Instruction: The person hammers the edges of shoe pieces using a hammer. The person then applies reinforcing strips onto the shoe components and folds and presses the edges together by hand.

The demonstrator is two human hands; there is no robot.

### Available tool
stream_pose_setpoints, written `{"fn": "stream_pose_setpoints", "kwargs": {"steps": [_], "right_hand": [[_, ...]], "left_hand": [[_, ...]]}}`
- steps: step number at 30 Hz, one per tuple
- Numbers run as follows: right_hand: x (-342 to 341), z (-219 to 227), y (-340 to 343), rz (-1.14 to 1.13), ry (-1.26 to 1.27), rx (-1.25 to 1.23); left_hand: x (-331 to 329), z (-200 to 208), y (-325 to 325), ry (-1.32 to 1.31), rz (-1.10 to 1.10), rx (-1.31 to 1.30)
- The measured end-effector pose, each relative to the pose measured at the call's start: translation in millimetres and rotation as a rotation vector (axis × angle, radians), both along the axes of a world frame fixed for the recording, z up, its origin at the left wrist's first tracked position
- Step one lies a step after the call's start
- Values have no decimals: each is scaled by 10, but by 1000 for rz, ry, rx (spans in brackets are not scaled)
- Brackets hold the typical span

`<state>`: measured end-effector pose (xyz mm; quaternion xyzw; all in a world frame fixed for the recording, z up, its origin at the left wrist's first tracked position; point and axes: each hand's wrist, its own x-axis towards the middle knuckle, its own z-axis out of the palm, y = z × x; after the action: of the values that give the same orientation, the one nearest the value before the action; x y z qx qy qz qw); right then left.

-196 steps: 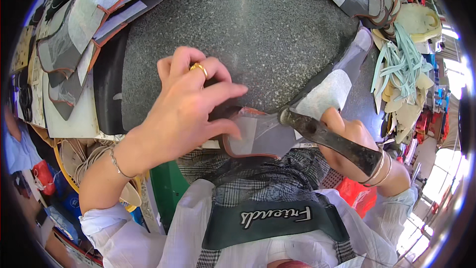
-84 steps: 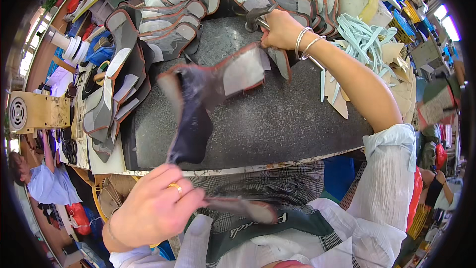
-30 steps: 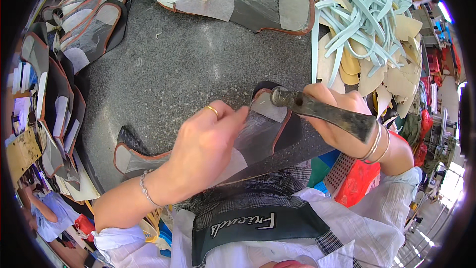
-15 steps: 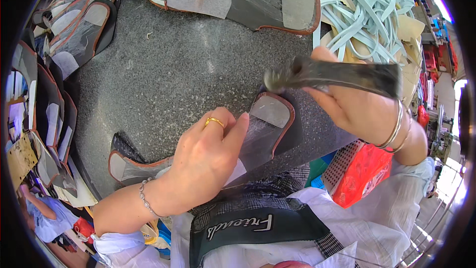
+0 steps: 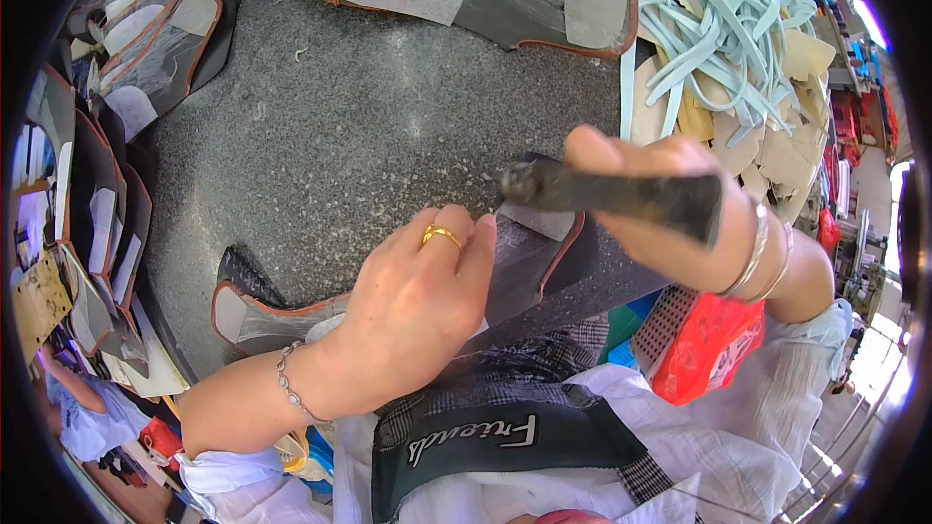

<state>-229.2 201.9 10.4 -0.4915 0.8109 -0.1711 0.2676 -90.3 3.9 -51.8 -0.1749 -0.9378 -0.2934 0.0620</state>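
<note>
A dark shoe piece [image 5: 524, 267] with reddish-brown edging and light grey patches lies near the front of the grey slab [image 5: 320, 107]. My left hand [image 5: 417, 291] is closed on its upper edge, thumb and fingers pinched together and hiding its middle. The piece's other rounded end shows left of my wrist. My right hand [image 5: 670, 218], blurred by motion, grips a dark hammer [image 5: 612, 196]. The hammer's end hovers over or meets the piece's right end, just right of my left fingertips; contact cannot be told.
Another long shoe piece [image 5: 544, 0] lies across the far edge. Stacked shoe pieces [image 5: 184, 49] crowd the left side. Pale blue strips [image 5: 728, 29] heap on beige scraps [image 5: 777, 160] at far right. A red plastic bag [image 5: 709, 344] hangs below the right edge. Another person's arm [image 5: 73, 383] shows lower left.
My right hand and the hammer have come down and left toward the shoe piece. My left hand has shifted slightly right, still pinching the edge.
</note>
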Motion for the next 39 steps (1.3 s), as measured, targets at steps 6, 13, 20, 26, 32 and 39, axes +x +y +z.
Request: {"fn": "stream_pose_setpoints", "kwargs": {"steps": [6, 13, 20, 26, 32, 39], "right_hand": [[163, -46, -36, 47, 47, -50], [287, -80, -164, 123, 64, -36], [195, -171, -160, 307, 386, -92], [498, -5, -110, 309, 174, -2], [554, 227, 226, -246, 20, -144], [682, 389, 410, -267, 400, -49]], "left_hand": [[62, 60, -170, -172, 108, 211], [131, 53, -210, -131, 67, 27], [201, 74, -409, -302, 136, 189], [290, 55, -340, -85, 77, 74], [296, 231, -222, -183, 228, 314], [158, 413, -193, -307, 336, 657]]}}
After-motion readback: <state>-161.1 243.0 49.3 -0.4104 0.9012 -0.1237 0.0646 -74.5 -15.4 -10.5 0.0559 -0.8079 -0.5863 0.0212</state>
